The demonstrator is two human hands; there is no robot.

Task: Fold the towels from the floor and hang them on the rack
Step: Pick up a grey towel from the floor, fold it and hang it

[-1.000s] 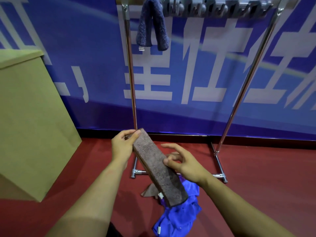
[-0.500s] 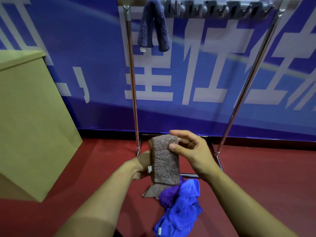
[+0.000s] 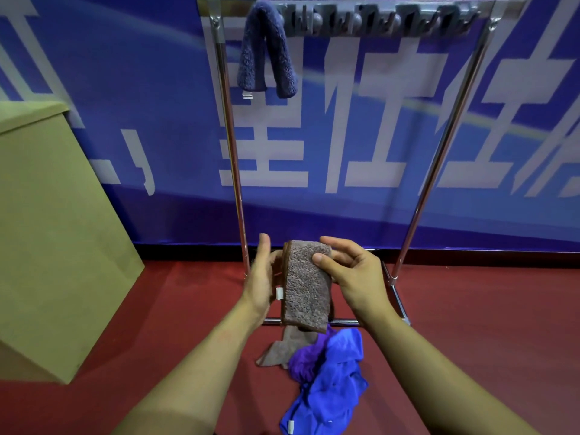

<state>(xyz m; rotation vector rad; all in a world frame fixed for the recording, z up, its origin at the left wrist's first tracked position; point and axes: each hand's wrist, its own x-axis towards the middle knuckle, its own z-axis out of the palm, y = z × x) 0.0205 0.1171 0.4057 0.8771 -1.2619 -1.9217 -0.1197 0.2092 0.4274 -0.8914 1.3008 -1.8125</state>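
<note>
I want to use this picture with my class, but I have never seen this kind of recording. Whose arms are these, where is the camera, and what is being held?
There is no machine: a person wears one camera on the head, looking down at their own bare arms. The left hand and right hand together hold a folded brown fluffy towel. On the red floor below lie a crumpled blue cloth, a purple one and a brown one. Behind stands a shiny metal rack with a dark blue towel already draped over it.
</note>
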